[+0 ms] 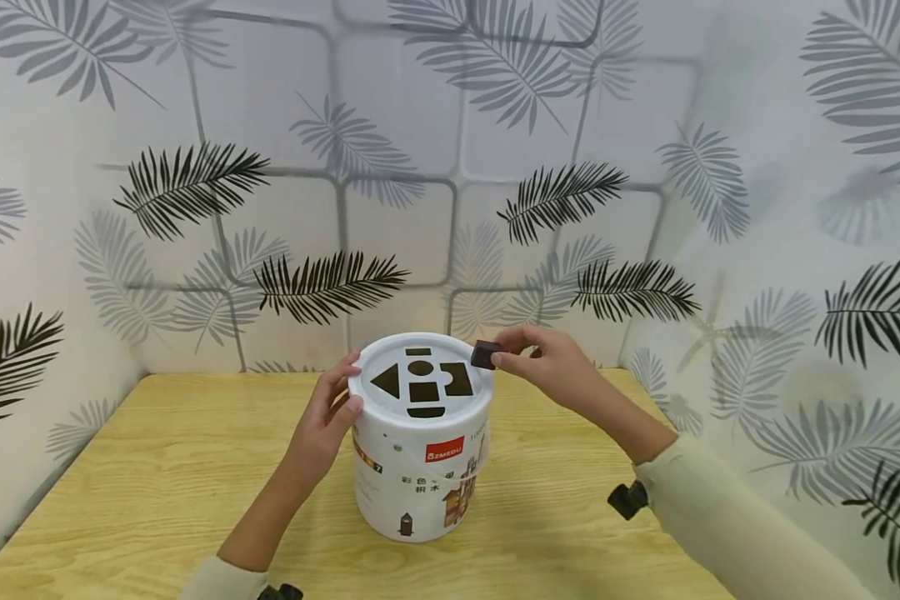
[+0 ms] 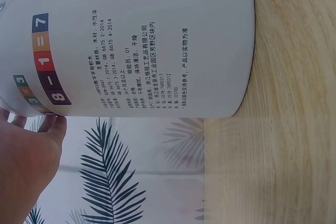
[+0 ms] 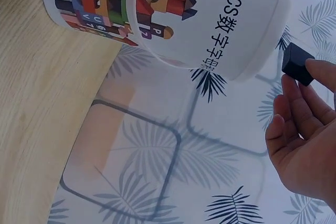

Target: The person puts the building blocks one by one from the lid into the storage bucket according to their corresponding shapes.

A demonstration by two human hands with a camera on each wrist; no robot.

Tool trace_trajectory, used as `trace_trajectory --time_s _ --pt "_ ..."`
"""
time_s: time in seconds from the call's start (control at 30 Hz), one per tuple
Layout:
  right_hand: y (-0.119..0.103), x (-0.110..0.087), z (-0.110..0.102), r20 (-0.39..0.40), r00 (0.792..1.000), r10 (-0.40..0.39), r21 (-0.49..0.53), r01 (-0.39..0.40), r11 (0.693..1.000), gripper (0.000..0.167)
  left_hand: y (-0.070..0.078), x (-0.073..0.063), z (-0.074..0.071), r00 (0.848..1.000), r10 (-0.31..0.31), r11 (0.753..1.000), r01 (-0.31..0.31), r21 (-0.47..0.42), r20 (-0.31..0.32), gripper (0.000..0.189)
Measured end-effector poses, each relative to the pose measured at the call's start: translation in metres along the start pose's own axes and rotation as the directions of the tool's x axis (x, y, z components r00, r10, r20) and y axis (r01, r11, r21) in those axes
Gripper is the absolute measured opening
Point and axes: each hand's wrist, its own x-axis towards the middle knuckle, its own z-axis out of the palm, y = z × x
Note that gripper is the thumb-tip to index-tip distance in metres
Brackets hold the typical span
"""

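A white bucket [image 1: 390,500] stands upright on the table, its white lid [image 1: 461,408] cut with several shaped holes, among them a triangle, a circle and a square. At the lid's left edge, my left hand [image 1: 328,417] grips the rim, thumb and fingers spread along it. Between thumb and fingertips, my right hand [image 1: 551,367] pinches a small dark block [image 1: 484,354] over the lid's right edge. The right wrist view shows the block [image 3: 297,64] as nearly black and square-sided, just beyond the rim. Some left fingers are hidden behind the bucket.
The wooden table [image 1: 195,467] spreads out on both sides of the bucket. Behind it and at the sides hangs a leaf-patterned covering [image 1: 405,225]. A thin white handle [image 1: 483,454] hangs down the bucket's right side.
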Motion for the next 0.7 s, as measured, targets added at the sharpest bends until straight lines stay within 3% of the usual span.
trace_trajectory --time_s 0.43,0.7 --pt "-0.011 0.054 0.040 0.054 0.996 0.073 0.011 -0.074 0.997 0.029 0.001 -0.001 -0.002 1.000 0.007 1.000 -0.007 -0.009 -0.003 0.040" --pt "-0.011 0.072 0.056 0.064 0.997 0.040 -0.043 -0.038 0.998 0.025 0.001 0.000 -0.002 1.000 0.009 1.000 -0.009 -0.005 0.000 0.039"
